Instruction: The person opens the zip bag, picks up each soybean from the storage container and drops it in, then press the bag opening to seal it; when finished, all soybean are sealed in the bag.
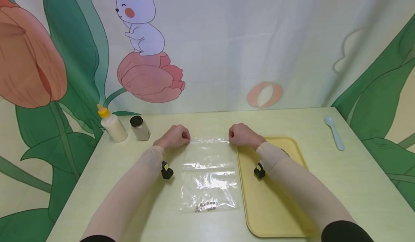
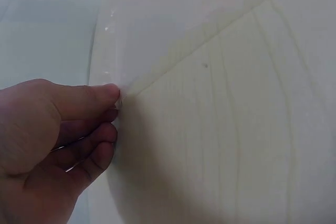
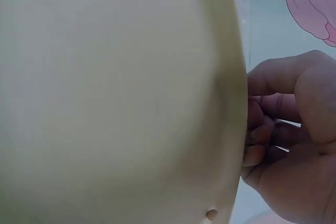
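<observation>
A clear plastic zip bag (image 1: pixel 207 180) lies flat on the table, with several small dark round pieces (image 1: pixel 211 208) near its lower edge. My left hand (image 1: pixel 173 137) pinches the bag's top left corner between thumb and fingers, also visible in the left wrist view. At the opposite top corner, my right hand (image 1: pixel 243 134) grips the bag, its fingers curled beside the yellow tray's edge. In the right wrist view the tray (image 3: pixel 131 103) fills much of the picture and hides the fingertips of that hand.
The yellow tray (image 1: pixel 272 206) lies under my right forearm. A squeeze bottle with a yellow cap (image 1: pixel 113 126) and a black-lidded jar (image 1: pixel 141 129) stand at the back left. A light blue spoon (image 1: pixel 334 134) lies far right. A printed curtain (image 1: pixel 207 54) hangs behind the table.
</observation>
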`<action>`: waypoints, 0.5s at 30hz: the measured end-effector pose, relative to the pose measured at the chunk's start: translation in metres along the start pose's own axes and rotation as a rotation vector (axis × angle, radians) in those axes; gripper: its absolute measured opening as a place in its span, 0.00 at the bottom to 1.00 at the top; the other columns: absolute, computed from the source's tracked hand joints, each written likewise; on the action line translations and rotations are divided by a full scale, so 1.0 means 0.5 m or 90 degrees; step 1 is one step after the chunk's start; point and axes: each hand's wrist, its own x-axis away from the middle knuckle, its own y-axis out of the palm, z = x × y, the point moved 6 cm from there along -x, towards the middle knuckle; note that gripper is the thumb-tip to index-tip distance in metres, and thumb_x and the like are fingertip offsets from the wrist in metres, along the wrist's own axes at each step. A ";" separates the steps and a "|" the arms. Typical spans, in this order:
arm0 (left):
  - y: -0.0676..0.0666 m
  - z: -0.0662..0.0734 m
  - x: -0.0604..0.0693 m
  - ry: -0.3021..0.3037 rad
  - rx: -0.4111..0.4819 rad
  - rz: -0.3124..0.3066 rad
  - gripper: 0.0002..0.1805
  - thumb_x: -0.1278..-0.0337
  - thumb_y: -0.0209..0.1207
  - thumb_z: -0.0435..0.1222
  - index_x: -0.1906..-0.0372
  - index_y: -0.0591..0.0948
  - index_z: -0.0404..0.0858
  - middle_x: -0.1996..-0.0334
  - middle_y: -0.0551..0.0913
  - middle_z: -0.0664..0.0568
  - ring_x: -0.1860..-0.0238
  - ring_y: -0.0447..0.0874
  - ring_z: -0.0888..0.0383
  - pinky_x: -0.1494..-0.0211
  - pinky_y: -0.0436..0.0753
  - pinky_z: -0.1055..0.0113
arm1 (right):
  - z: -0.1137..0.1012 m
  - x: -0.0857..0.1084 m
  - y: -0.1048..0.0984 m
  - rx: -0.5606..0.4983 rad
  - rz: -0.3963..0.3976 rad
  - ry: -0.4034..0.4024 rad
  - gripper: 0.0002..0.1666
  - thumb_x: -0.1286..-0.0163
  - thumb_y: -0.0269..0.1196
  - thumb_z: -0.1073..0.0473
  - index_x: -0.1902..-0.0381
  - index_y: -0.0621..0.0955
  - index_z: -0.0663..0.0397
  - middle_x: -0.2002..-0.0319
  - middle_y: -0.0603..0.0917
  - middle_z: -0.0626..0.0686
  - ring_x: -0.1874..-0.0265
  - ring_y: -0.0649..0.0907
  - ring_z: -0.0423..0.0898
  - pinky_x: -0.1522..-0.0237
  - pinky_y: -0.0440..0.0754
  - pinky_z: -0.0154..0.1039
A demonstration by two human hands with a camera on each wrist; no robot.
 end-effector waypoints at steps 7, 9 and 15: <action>0.001 0.007 0.003 -0.005 -0.002 -0.035 0.03 0.44 0.67 0.35 0.69 0.85 0.40 0.70 0.84 0.55 0.65 0.78 0.58 0.53 0.78 0.63 | 0.001 -0.003 -0.001 0.027 -0.037 -0.013 0.10 0.42 0.58 0.63 0.82 0.79 0.50 0.82 0.76 0.45 0.82 0.72 0.40 0.77 0.67 0.32; 0.002 0.007 0.003 -0.012 0.002 -0.038 0.03 0.44 0.67 0.35 0.69 0.85 0.40 0.70 0.84 0.54 0.65 0.78 0.58 0.53 0.78 0.63 | 0.002 -0.005 0.001 0.035 -0.042 -0.017 0.10 0.43 0.58 0.63 0.83 0.79 0.49 0.82 0.75 0.45 0.82 0.71 0.40 0.76 0.67 0.32; 0.000 0.002 0.000 -0.033 0.004 -0.041 0.03 0.46 0.68 0.34 0.70 0.84 0.40 0.70 0.83 0.53 0.65 0.77 0.57 0.55 0.77 0.63 | 0.006 -0.012 0.004 0.042 -0.055 0.002 0.10 0.43 0.61 0.61 0.84 0.79 0.49 0.83 0.76 0.44 0.82 0.71 0.39 0.77 0.67 0.32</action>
